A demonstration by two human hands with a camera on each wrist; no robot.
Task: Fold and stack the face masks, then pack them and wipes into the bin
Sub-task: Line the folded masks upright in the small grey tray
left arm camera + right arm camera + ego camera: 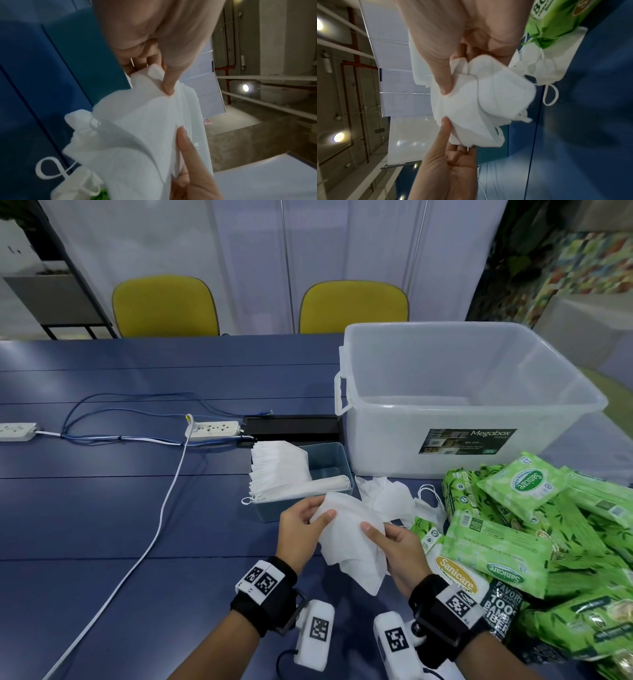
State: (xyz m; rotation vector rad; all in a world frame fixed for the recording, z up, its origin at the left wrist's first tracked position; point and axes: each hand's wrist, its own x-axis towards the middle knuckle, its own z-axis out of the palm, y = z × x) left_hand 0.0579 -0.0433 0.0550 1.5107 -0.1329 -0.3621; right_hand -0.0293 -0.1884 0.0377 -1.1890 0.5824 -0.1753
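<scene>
Folding step in hand: left hand (301,520) and right hand (394,546) each pinch one white face mask (352,539) thumb-over-fingers, held between them above the blue table (102,508); next, likely, crease flat and stack in the small tray (330,463) just beyond the fingertips, clear bin (462,392) farther off, yellow chairs (166,304) behind.

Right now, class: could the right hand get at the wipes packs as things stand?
Probably yes, once freed. The right hand lies beside the wipes packs with nothing between, but it and the left hand hold a mask.
</scene>
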